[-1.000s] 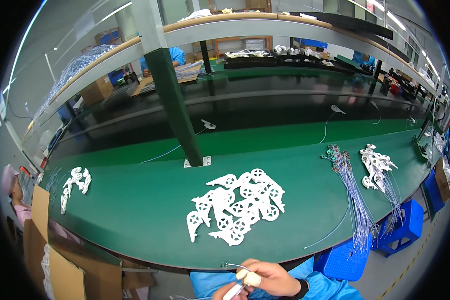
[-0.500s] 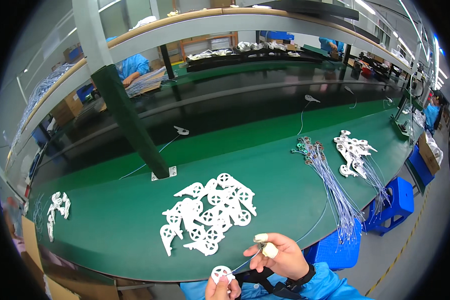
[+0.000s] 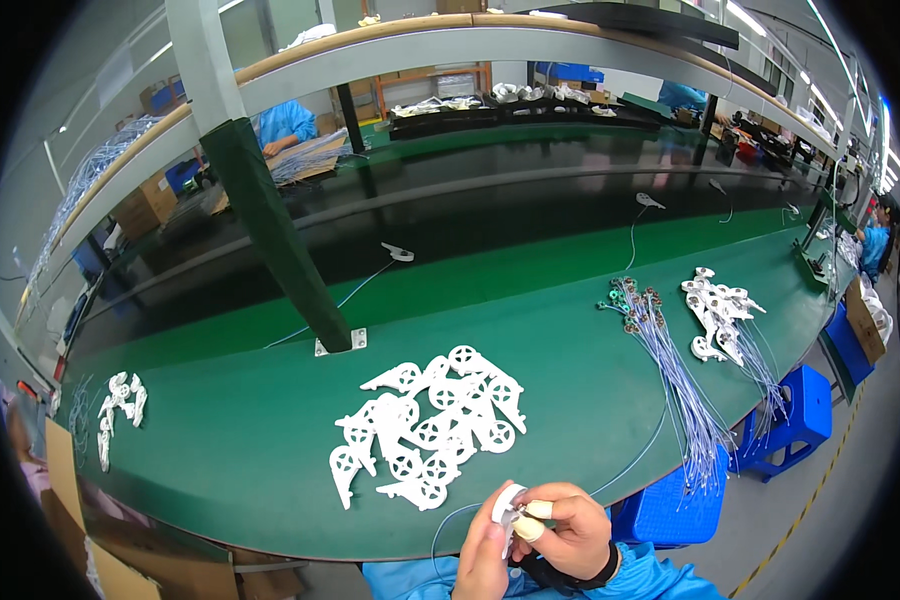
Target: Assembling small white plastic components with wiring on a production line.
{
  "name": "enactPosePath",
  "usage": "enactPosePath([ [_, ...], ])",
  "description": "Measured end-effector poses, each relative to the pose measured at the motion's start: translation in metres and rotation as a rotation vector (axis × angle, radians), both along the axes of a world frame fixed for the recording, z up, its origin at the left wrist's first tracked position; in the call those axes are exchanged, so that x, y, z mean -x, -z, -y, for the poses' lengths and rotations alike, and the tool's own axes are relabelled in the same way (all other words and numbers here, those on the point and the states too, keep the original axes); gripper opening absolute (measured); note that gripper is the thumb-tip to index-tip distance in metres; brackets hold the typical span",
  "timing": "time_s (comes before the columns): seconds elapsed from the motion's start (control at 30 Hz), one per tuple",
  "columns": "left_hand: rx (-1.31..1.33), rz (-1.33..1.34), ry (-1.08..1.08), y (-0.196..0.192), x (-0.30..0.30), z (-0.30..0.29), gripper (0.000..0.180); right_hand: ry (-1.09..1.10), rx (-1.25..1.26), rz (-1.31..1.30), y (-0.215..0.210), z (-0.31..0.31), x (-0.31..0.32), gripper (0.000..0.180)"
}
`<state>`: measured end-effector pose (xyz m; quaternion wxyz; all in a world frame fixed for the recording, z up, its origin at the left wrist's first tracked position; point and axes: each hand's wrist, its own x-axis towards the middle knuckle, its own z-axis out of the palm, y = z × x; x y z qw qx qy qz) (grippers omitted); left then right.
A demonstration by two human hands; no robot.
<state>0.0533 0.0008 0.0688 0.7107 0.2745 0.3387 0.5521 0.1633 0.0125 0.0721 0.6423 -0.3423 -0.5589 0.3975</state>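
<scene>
My left hand holds a white plastic piece with a round wheel-like end at the table's near edge. Pale finger covers sit on the thumb and forefinger of my right hand. Those two fingers pinch a small dark metal end of a thin cable, right against the white piece. The fingers partly hide where the two meet. From my hands the bluish cable loops left, and a further stretch runs right toward the bundle. Just beyond lies a pile of similar white plastic pieces.
A bundle of cables with brown and green ends hangs over the right edge, beside white pieces with cables. More white pieces lie far left. A post rises from the table. Blue stools stand at right. Co-workers sit beyond.
My hands have come together: the metal cable end has moved from above right to the white piece. The white piece has been raised and turned edge-on. The view has shifted slightly.
</scene>
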Motion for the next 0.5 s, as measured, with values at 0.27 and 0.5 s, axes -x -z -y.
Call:
enactPosePath([
  [0.27, -0.201, -0.316, -0.058, 0.004, -0.006, -0.001, 0.044, 0.052, 0.061, -0.247, 0.001, 0.0, 0.006, 0.023],
  [0.5, -0.197, -0.321, -0.057, -0.002, -0.007, -0.002, 0.043, 0.129, -0.106, 0.27, -0.003, -0.006, -0.01, 0.025],
])
